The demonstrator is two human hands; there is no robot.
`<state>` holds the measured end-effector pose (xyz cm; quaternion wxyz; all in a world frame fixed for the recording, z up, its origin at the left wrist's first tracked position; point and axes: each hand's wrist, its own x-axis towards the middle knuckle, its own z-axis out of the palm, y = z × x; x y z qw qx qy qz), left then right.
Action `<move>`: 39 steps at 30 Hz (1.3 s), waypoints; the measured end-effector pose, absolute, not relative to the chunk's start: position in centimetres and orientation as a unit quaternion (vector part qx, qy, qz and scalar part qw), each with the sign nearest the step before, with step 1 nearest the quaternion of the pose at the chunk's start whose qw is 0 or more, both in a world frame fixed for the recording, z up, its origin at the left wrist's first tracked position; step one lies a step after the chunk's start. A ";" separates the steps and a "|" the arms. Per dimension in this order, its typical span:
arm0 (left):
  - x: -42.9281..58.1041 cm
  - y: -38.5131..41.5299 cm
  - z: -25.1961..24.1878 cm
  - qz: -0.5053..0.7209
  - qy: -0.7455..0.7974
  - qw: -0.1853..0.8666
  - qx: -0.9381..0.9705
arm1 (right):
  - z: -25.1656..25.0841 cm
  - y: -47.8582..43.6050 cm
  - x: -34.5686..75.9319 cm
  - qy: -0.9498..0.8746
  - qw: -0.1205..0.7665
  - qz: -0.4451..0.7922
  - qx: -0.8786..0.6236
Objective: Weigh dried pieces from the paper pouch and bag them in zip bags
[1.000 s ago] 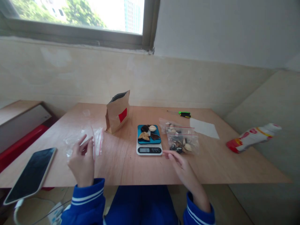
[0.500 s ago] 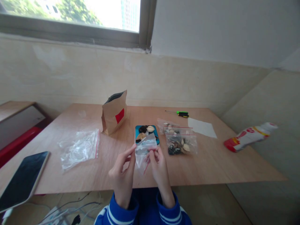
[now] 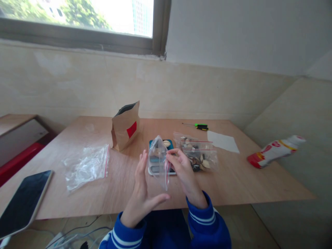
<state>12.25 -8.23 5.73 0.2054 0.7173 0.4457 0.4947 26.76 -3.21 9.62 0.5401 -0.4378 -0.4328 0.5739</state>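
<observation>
Between my hands hangs a clear zip bag point(image 3: 161, 160) with a red seal line; no contents show in it. My right hand point(image 3: 181, 164) pinches it near the seal. My left hand point(image 3: 142, 192) is open beside the bag, thumb stretched out and fingers raised. Behind the bag sits a small kitchen scale point(image 3: 151, 170) with a blue top, partly hidden, bearing pale and dark dried pieces. Just right of it lie filled zip bags point(image 3: 203, 160) with similar pieces.
A brown paper pouch point(image 3: 123, 131) stands behind on the left. Clear plastic bags point(image 3: 86, 167) and a phone point(image 3: 26, 199) lie left. Screwdrivers point(image 3: 201, 127), white paper point(image 3: 223, 141) and a red-and-white bottle point(image 3: 275, 151) are on the right.
My left hand has let go of the zip bag and spread its fingers. My right hand has turned the bag more upright, uncovering the scale's front.
</observation>
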 end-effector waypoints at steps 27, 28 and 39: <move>11.0 -7.2 4.2 0.530 0.535 0.258 0.605 | 5.4 1.1 27.0 -0.690 0.403 0.100 -0.593; 11.0 -7.2 4.2 0.526 0.539 0.260 0.605 | 6.2 0.8 26.9 -0.679 0.443 0.113 -0.574; 10.9 -6.9 3.5 0.511 0.534 0.231 0.633 | 11.4 -2.2 25.1 -0.822 0.353 0.235 -0.381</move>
